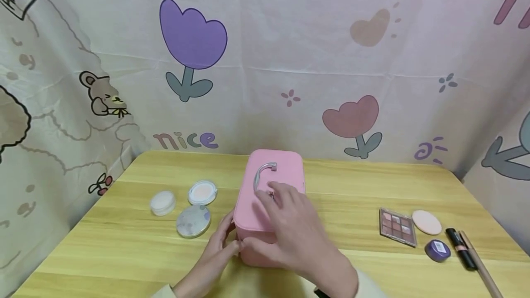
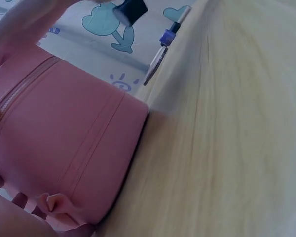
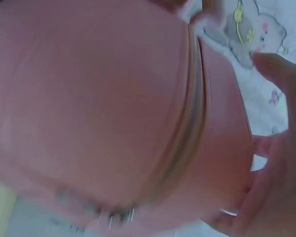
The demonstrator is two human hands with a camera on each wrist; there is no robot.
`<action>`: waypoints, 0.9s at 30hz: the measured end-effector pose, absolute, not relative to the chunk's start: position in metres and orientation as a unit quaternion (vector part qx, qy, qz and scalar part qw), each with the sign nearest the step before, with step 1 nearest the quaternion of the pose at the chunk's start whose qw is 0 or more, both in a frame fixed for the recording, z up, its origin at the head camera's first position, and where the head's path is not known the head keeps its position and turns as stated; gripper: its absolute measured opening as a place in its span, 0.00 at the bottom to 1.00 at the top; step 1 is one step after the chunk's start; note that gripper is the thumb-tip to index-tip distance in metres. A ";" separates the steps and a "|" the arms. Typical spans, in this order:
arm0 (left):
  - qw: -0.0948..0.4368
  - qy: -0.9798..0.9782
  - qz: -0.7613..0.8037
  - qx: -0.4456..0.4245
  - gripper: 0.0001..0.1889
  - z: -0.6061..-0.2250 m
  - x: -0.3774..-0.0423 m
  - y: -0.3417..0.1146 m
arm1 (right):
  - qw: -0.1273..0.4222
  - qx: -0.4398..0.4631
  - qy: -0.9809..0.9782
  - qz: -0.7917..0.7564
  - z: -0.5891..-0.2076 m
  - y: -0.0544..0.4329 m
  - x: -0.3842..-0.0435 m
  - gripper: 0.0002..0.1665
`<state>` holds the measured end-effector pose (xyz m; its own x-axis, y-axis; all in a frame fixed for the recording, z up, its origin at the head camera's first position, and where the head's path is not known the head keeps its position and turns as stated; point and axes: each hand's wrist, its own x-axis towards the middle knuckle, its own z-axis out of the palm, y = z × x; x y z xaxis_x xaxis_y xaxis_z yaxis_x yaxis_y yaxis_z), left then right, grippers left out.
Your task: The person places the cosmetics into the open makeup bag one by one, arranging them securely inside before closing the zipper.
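Observation:
A pink zip-up cosmetic case (image 1: 250,208) stands on the wooden table, its lid down, with a silvery carry handle (image 1: 257,178) on top. My left hand (image 1: 215,247) rests against the case's near left corner, fingers along the side. Over the lid reaches my right hand (image 1: 294,224), its loosely bent fingers near the handle and thumb toward the front. The zipper (image 2: 29,81) runs round the case below the lid in the left wrist view. In the right wrist view the left hand (image 3: 271,163) touches the case's side.
Left of the case lie a white round jar (image 1: 163,203), a white round compact (image 1: 202,192) and a grey patterned compact (image 1: 193,220). To the right are an eyeshadow palette (image 1: 397,227), a pale puff (image 1: 426,222), a purple tub (image 1: 437,250), a black tube (image 1: 461,249) and a brown stick (image 1: 480,263).

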<state>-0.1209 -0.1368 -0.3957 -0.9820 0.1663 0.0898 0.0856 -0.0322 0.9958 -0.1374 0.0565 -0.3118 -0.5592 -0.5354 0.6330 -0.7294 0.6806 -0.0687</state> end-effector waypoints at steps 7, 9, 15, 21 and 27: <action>0.037 0.686 0.721 0.087 0.42 -0.396 -0.121 -0.131 | 0.259 0.364 -0.892 0.072 -0.311 0.042 -0.137 0.32; 0.029 0.692 0.715 0.091 0.41 -0.397 -0.121 -0.131 | 0.265 0.365 -0.890 0.065 -0.311 0.042 -0.139 0.33; 0.007 0.711 0.694 0.109 0.39 -0.399 -0.122 -0.133 | 0.274 0.380 -0.881 0.057 -0.310 0.045 -0.144 0.36; 0.007 0.717 0.685 0.125 0.38 -0.399 -0.120 -0.137 | 0.274 0.395 -0.874 0.065 -0.309 0.048 -0.147 0.36; 0.010 0.718 0.687 0.108 0.40 -0.398 -0.118 -0.136 | 0.276 0.410 -0.864 0.094 -0.309 0.052 -0.149 0.34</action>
